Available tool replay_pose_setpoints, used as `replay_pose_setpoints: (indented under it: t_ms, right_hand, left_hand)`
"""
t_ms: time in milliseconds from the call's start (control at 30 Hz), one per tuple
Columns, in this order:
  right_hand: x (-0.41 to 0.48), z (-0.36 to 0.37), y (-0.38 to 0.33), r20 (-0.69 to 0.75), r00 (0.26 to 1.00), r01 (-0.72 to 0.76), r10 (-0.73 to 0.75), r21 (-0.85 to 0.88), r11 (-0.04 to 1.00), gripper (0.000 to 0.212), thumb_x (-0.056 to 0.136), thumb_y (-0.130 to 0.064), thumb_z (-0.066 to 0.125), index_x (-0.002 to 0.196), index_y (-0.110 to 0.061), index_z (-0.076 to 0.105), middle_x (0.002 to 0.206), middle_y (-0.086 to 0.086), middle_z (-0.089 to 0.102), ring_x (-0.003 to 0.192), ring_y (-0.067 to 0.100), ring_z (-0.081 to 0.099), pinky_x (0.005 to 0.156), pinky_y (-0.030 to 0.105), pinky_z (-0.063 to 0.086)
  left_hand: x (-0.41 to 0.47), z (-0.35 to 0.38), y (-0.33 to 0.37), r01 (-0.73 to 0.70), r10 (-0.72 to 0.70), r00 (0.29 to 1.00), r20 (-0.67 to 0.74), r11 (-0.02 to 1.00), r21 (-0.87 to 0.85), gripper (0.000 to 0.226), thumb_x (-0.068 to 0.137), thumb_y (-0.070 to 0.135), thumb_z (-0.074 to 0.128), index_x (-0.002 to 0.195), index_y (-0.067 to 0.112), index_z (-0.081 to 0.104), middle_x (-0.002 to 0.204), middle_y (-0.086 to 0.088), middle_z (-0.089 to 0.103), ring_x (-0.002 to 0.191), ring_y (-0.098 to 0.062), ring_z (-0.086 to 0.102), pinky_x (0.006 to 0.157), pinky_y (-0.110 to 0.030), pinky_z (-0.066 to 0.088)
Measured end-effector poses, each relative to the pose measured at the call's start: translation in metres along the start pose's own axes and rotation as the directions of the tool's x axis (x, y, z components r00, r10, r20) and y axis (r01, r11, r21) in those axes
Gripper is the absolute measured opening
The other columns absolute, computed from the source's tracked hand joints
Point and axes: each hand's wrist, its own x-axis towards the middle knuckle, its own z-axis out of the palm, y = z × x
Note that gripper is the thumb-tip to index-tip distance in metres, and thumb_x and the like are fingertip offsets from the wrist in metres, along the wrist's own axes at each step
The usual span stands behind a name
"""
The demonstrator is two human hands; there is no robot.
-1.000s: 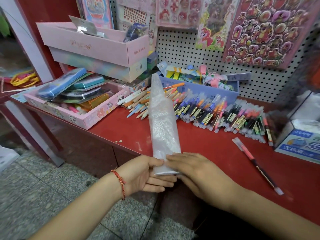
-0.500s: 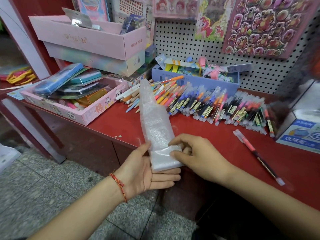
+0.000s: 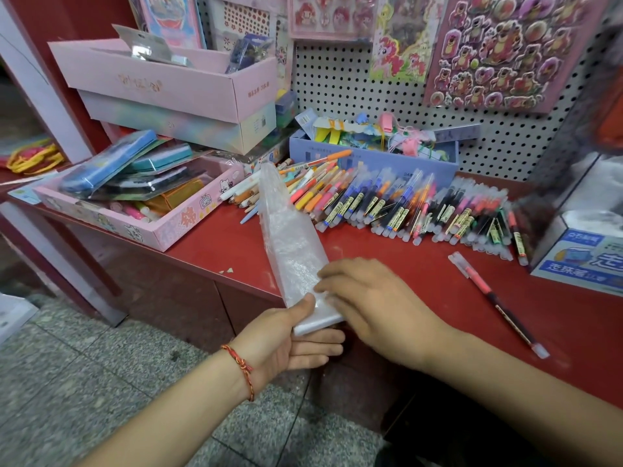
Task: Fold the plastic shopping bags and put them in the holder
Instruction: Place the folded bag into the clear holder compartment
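Head view of a red desk seen from its front edge. A clear plastic bag, flattened into 1 long narrow strip, lies across the desk from front to back; its tapered far end rests on the left part of the pile of pens, and its wider near end overhangs the front edge. The left hand, with a red string bracelet at the wrist, pinches the near end: the thumb lies on top and the fingers are extended underneath. The right hand is palm down, its fingers nearly straight and laid flat on the strip just beside the left thumb, so it presses rather than grips; its thumb cannot be seen. The pile of pens runs in a band along the middle of the desk, in front of a blue box of small stationery. 1 single pen lies apart, toward the right front corner. A pink tray of pencil cases sits at the left front edge, with 2 stacked boxes behind it at the left rear corner. A printed box stands at the right edge. Behind the desk, a white pegboard carries sticker sheets.
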Motion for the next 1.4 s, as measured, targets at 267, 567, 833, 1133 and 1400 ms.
replay_pose_setpoints:
  t_ms: [267, 567, 833, 1133, 1400]
  right_hand:
    - [-0.011, 0.01, -0.004, 0.11, 0.988, 0.101, -0.109, 0.075, 0.992, 0.036, 0.076, -0.024, 0.061, 0.111, -0.021, 0.056, 0.105, -0.008, 0.069, 0.095, 0.004, 0.058, 0.093, 0.018, 0.033]
    - [-0.001, -0.002, 0.001, 0.144, 0.98, -0.196, 0.139, 0.551, 0.812, 0.025, 0.083, -0.032, 0.055, 0.102, -0.028, 0.071, 0.094, -0.01, 0.067, 0.091, 0.001, 0.06, 0.083, 0.023, 0.046]
    - [0.016, 0.003, -0.005, 0.231, 0.965, -0.221, 0.123, 0.466, 0.856, 0.021, 0.091, -0.017, 0.059, 0.108, -0.022, 0.071, 0.088, -0.005, 0.051, 0.083, 0.001, 0.049, 0.075, 0.008, 0.035]
    - [0.002, -0.014, 0.007, 0.043, 0.998, -0.051, 0.042, 0.221, 0.974, 0.039, 0.088, -0.049, 0.046, 0.111, -0.023, 0.063, 0.11, -0.009, 0.061, 0.104, 0.01, 0.056, 0.09, 0.031, 0.044]
    - [-0.01, -0.011, 0.001, 0.112, 0.966, 0.231, -0.232, 0.021, 0.973, 0.035, 0.097, -0.033, 0.037, 0.111, -0.021, 0.066, 0.117, -0.003, 0.064, 0.105, 0.016, 0.058, 0.085, 0.028, 0.041]
  left_hand:
    - [-0.002, -0.009, 0.007, 0.1, -0.094, 0.994, 0.047, 0.985, -0.138, 0.044, 0.097, 0.039, 0.039, 0.089, 0.005, 0.067, 0.077, -0.014, 0.072, 0.061, -0.021, 0.07, 0.059, -0.03, 0.057]
    - [-0.004, -0.011, 0.0, 0.024, -0.021, 0.998, 0.064, 0.999, -0.035, 0.031, 0.097, 0.014, 0.035, 0.11, 0.006, 0.061, 0.094, -0.016, 0.072, 0.073, -0.024, 0.071, 0.063, -0.028, 0.058]
    - [-0.008, -0.015, 0.008, -0.084, 0.087, 0.977, 0.194, 0.996, -0.025, 0.051, 0.078, 0.051, 0.047, 0.094, 0.011, 0.075, 0.099, -0.021, 0.07, 0.079, -0.03, 0.07, 0.066, -0.031, 0.059]
    - [-0.012, -0.017, 0.009, -0.062, 0.084, 0.976, 0.203, 0.992, -0.113, 0.035, 0.075, 0.016, 0.059, 0.107, 0.001, 0.062, 0.098, -0.021, 0.07, 0.079, -0.029, 0.071, 0.062, -0.03, 0.059]
    - [-0.014, -0.02, 0.017, 0.061, -0.005, 0.981, 0.196, 0.958, -0.282, 0.035, 0.073, 0.009, 0.056, 0.102, -0.008, 0.065, 0.095, -0.021, 0.069, 0.075, -0.027, 0.07, 0.068, -0.036, 0.059]
